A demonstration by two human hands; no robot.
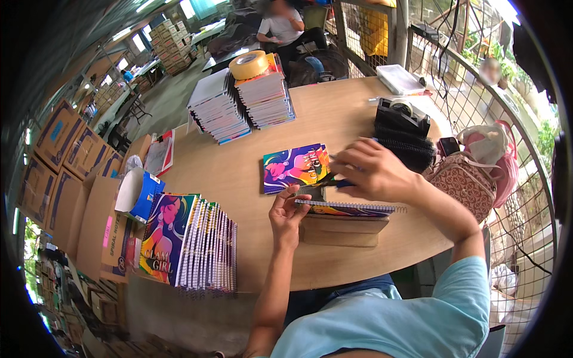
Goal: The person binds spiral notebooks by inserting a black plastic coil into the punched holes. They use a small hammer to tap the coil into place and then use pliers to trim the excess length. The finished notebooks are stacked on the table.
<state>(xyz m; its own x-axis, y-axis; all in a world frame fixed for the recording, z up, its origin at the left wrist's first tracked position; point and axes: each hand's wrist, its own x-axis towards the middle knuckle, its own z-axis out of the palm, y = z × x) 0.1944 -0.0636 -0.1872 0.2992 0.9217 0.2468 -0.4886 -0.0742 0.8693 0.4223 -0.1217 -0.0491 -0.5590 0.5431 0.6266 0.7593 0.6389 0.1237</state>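
Note:
A spiral notebook (343, 209) stands on edge before me with its wire coil upward, against a brown block (340, 230). My left hand (286, 216) grips its left end, with thumb and fingers by the end of the coil. Above the notebook, my right hand (373, 172) is closed around a dark plier-like hand tool (327, 181), which points toward my left fingertips. Its exact kind is partly hidden by the fingers. Just beyond lies another spiral notebook (292, 167) with a colourful cover, flat on the table.
A row of spiral notebooks (206, 244) stands at the left beside a blue box (146, 194) and cartons (59, 161). Two notebook stacks (262, 98) at the back carry a tape roll (248, 64). Right are a tape dispenser (403, 116), black coils (406, 149) and a patterned bag (462, 185).

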